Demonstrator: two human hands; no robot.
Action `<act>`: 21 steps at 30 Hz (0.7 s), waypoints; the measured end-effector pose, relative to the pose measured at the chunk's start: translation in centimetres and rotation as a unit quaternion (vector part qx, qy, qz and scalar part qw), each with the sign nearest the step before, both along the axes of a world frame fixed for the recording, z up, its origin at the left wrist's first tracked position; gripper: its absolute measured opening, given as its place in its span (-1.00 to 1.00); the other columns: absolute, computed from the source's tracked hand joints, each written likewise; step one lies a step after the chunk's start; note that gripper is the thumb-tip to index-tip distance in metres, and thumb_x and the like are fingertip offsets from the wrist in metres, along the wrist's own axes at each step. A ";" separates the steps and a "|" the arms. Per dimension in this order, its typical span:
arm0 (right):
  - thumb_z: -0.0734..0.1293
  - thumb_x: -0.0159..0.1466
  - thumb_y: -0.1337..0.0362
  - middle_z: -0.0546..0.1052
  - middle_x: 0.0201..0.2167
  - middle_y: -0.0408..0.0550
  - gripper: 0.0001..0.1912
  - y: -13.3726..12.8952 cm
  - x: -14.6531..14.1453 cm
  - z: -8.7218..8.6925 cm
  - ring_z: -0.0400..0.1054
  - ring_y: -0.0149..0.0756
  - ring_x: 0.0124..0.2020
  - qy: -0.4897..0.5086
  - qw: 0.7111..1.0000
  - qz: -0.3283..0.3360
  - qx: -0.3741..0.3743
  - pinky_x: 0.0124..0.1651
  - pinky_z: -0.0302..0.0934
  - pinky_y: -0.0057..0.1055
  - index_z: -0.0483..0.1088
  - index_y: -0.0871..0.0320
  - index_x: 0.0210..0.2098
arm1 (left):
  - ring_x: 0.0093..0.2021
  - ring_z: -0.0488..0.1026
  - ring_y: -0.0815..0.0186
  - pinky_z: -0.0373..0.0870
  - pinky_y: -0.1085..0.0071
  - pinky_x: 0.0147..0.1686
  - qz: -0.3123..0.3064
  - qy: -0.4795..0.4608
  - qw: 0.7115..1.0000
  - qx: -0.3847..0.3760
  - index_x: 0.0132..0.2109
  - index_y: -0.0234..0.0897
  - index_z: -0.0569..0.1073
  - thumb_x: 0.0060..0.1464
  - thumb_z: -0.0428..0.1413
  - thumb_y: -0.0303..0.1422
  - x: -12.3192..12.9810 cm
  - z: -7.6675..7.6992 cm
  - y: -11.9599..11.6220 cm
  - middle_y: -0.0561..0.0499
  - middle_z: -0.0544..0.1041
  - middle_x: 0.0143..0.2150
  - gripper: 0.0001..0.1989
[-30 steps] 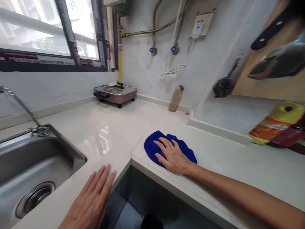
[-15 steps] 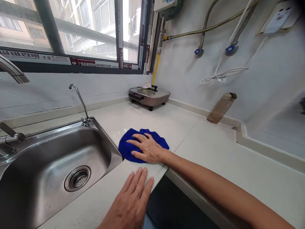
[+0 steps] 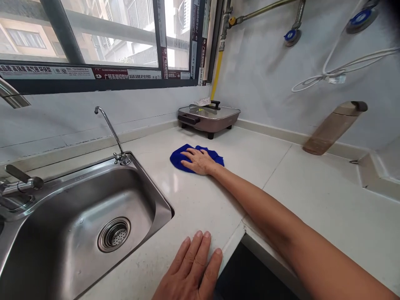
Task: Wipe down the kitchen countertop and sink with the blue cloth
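Note:
My right hand (image 3: pixel 198 161) lies spread on a bunched blue cleaning cloth (image 3: pixel 215 156), pressing it to the white countertop (image 3: pixel 193 204). The cloth sits between the sink and an electric pan, its edges showing around my fingers. Nearer to me, my left hand (image 3: pixel 192 268) rests flat on the counter by its front edge, fingers stretched out and holding nothing. To its left is the stainless steel sink (image 3: pixel 150 179).
A lidded electric pan (image 3: pixel 212 118) stands in the back corner. A tilted brown bottle (image 3: pixel 334 127) leans against the right wall. A thin tap (image 3: pixel 108 127) rises at the sink's back corner, and a lever faucet (image 3: pixel 23 185) stands at far left. A cord (image 3: pixel 328 77) hangs on the wall.
My right hand has pushed the blue cloth farther back along the counter, away from the sink's front corner and toward the pan. My left hand stays flat near the front edge. The view has shifted.

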State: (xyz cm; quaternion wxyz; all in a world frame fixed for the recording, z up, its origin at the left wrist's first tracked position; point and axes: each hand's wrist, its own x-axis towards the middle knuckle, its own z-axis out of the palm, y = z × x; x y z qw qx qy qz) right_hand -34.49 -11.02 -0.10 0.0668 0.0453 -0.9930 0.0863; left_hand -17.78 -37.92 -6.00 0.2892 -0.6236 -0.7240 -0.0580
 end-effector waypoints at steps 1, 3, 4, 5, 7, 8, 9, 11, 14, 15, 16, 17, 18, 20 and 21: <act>0.01 0.41 -0.14 0.07 0.41 0.07 -0.34 0.8 -0.4 -0.1 -0.10 -0.05 0.40 0.002 1.000 -0.021 0.002 0.37 -0.28 0.12 0.11 0.03 0.37 | 0.43 -0.04 0.01 0.09 0.14 0.37 0.001 0.000 1.000 -0.001 0.38 -0.44 0.12 0.31 -0.11 -0.51 0.0 0.0 0.0 -0.29 0.26 0.35 -0.48; 0.00 0.40 -0.14 0.08 0.41 0.07 -0.34 2.5 -1.0 -0.3 -0.08 -0.04 0.40 0.004 0.998 -0.058 0.007 0.37 -0.26 0.12 0.11 0.03 0.36 | 0.42 -0.03 -0.01 0.15 0.13 0.34 -0.002 -0.003 1.000 -0.007 0.38 -0.44 0.12 0.33 -0.12 -0.48 0.0 0.0 0.0 -0.30 0.26 0.35 -0.49; -0.01 0.40 -0.14 0.08 0.41 0.07 -0.34 3.4 -1.1 -0.4 -0.07 -0.03 0.40 0.006 0.997 -0.075 0.009 0.37 -0.24 0.12 0.11 0.03 0.36 | 0.42 -0.02 -0.02 0.17 0.12 0.33 -0.005 -0.005 1.000 -0.011 0.38 -0.44 0.12 0.33 -0.11 -0.47 0.0 0.0 -0.1 -0.31 0.25 0.35 -0.49; -0.02 0.40 -0.14 0.08 0.41 0.06 -0.33 4.3 -1.2 -0.5 -0.06 -0.03 0.39 0.006 0.996 -0.091 0.012 0.36 -0.22 0.12 0.11 0.03 0.36 | 0.42 -0.02 -0.03 0.18 0.12 0.33 -0.007 -0.007 1.000 -0.014 0.38 -0.45 0.11 0.33 -0.09 -0.48 0.0 0.0 -0.1 -0.32 0.25 0.35 -0.48; -0.04 0.40 -0.14 0.09 0.40 0.05 -0.32 6.2 -1.2 -0.6 -0.04 0.00 0.38 0.003 0.992 -0.123 0.018 0.35 -0.18 0.13 0.10 0.03 0.37 | 0.41 -0.01 -0.05 0.18 0.10 0.32 -0.011 -0.013 1.000 -0.016 0.38 -0.48 0.10 0.30 -0.07 -0.50 0.0 0.0 -0.2 -0.35 0.24 0.34 -0.46; -0.04 0.40 -0.14 0.10 0.40 0.05 -0.32 7.2 -1.0 -0.7 -0.03 0.01 0.38 0.002 0.990 -0.142 0.022 0.35 -0.17 0.13 0.10 0.04 0.37 | 0.41 -0.01 -0.06 0.17 0.10 0.32 -0.012 -0.018 1.000 -0.016 0.39 -0.48 0.09 0.29 -0.06 -0.52 0.1 -0.1 -0.2 -0.35 0.24 0.35 -0.44; -0.05 0.39 -0.14 0.10 0.40 0.05 -0.32 8.3 -0.8 -0.9 -0.03 0.02 0.38 0.002 0.987 -0.161 0.026 0.35 -0.17 0.14 0.10 0.04 0.37 | 0.41 -0.02 -0.05 0.16 0.10 0.33 -0.012 -0.025 0.999 -0.017 0.39 -0.48 0.07 0.27 -0.05 -0.55 0.1 -0.2 -0.2 -0.36 0.22 0.35 -0.42; -0.07 0.39 -0.14 0.10 0.40 0.05 -0.31 10.4 -0.1 -1.1 -0.03 0.02 0.38 0.002 0.979 -0.200 0.033 0.35 -0.17 0.14 0.10 0.05 0.37 | 0.42 -0.07 -0.03 0.11 0.09 0.36 -0.006 -0.043 0.999 -0.016 0.40 -0.48 0.04 0.23 -0.06 -0.60 0.3 -0.4 -0.1 -0.35 0.18 0.37 -0.39; -0.09 0.40 -0.14 0.08 0.41 0.05 -0.30 13.6 1.6 -1.6 -0.05 0.00 0.39 -0.004 0.967 -0.250 0.040 0.36 -0.17 0.13 0.09 0.06 0.38 | 0.43 -0.12 -0.03 0.08 0.08 0.37 0.005 -0.058 0.998 -0.017 0.39 -0.49 0.03 0.13 -0.06 -0.64 0.5 -0.6 0.0 -0.34 0.14 0.40 -0.33; -0.09 0.40 -0.13 0.08 0.41 0.05 -0.30 14.5 2.4 -1.7 -0.05 -0.01 0.39 -0.006 0.963 -0.265 0.043 0.36 -0.16 0.12 0.09 0.06 0.38 | 0.43 -0.12 -0.04 0.09 0.08 0.37 0.004 -0.057 0.998 -0.020 0.39 -0.49 0.03 0.10 -0.06 -0.64 0.5 -0.5 0.1 -0.35 0.14 0.40 -0.31; -0.09 0.40 -0.13 0.08 0.41 0.05 -0.30 15.4 3.3 -1.9 -0.03 -0.01 0.39 -0.008 0.959 -0.279 0.046 0.36 -0.16 0.11 0.09 0.06 0.38 | 0.43 -0.11 -0.05 0.11 0.08 0.36 0.001 -0.055 0.998 -0.026 0.39 -0.50 0.03 0.08 -0.05 -0.64 0.5 -0.4 0.1 -0.36 0.14 0.40 -0.29; -0.09 0.39 -0.13 0.08 0.41 0.05 -0.30 16.2 4.2 -2.0 -0.03 -0.01 0.38 -0.008 0.955 -0.293 0.048 0.37 -0.16 0.10 0.09 0.07 0.38 | 0.43 -0.10 -0.06 0.13 0.08 0.35 -0.002 -0.052 0.998 -0.032 0.39 -0.51 0.03 0.06 -0.05 -0.63 0.5 -0.3 0.1 -0.38 0.14 0.39 -0.27; -0.09 0.39 -0.13 0.09 0.41 0.05 -0.29 16.9 5.2 -2.1 -0.02 -0.01 0.38 -0.007 0.951 -0.306 0.049 0.37 -0.16 0.10 0.10 0.07 0.38 | 0.43 -0.09 -0.08 0.16 0.07 0.34 -0.004 -0.050 0.998 -0.037 0.38 -0.53 0.02 0.04 -0.04 -0.63 0.5 -0.1 0.0 -0.39 0.14 0.39 -0.26; -0.10 0.39 -0.13 0.10 0.40 0.07 -0.28 18.1 7.4 -2.2 -0.04 -0.01 0.39 -0.007 0.943 -0.328 0.050 0.37 -0.17 0.11 0.09 0.09 0.37 | 0.42 -0.07 -0.10 0.20 0.05 0.31 -0.006 -0.052 0.998 -0.043 0.38 -0.55 0.02 0.01 -0.03 -0.62 0.5 0.2 0.0 -0.42 0.15 0.38 -0.24; -0.10 0.39 -0.13 0.10 0.40 0.07 -0.28 18.5 8.5 -2.3 -0.05 -0.02 0.39 -0.008 0.940 -0.337 0.049 0.37 -0.17 0.12 0.09 0.10 0.37 | 0.42 -0.07 -0.10 0.21 0.04 0.30 -0.005 -0.057 0.997 -0.046 0.38 -0.55 0.01 0.01 -0.03 -0.62 0.5 0.3 0.0 -0.42 0.14 0.38 -0.24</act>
